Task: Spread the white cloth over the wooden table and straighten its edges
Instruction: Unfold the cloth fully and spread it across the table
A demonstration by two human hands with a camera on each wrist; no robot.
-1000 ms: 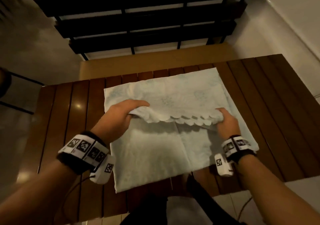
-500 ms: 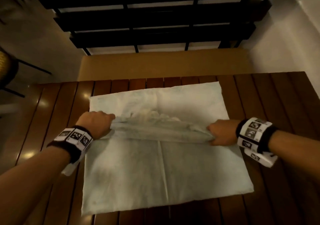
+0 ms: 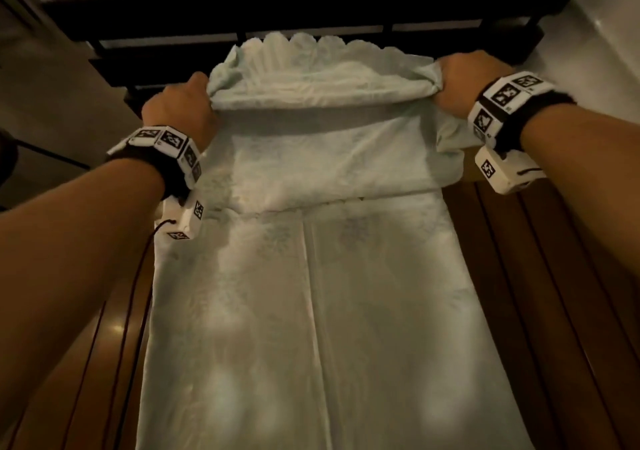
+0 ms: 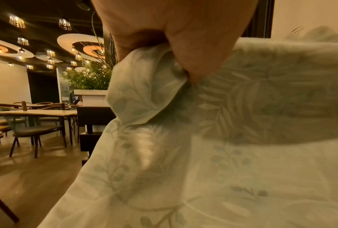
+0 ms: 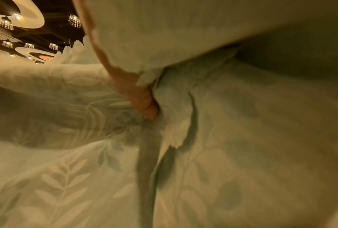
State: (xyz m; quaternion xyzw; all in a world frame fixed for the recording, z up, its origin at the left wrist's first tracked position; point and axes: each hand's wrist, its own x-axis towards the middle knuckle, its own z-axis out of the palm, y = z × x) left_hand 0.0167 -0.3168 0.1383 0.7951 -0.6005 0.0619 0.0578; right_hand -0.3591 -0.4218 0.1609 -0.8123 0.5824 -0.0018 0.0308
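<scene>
White cloth (image 3: 311, 311) laid along the wooden table (image 3: 540, 311), far part lifted. Left hand (image 3: 180, 110) and right hand (image 3: 464, 82) gripping the raised fold at either side, scalloped edge standing above. Marker-covered wristbands (image 3: 162, 148) on both wrists.

Dim warm light, soft blur, wide-angle edge distortion.

The cloth (image 3: 311, 311) lies on the table (image 3: 554, 293), its far end raised.
</scene>
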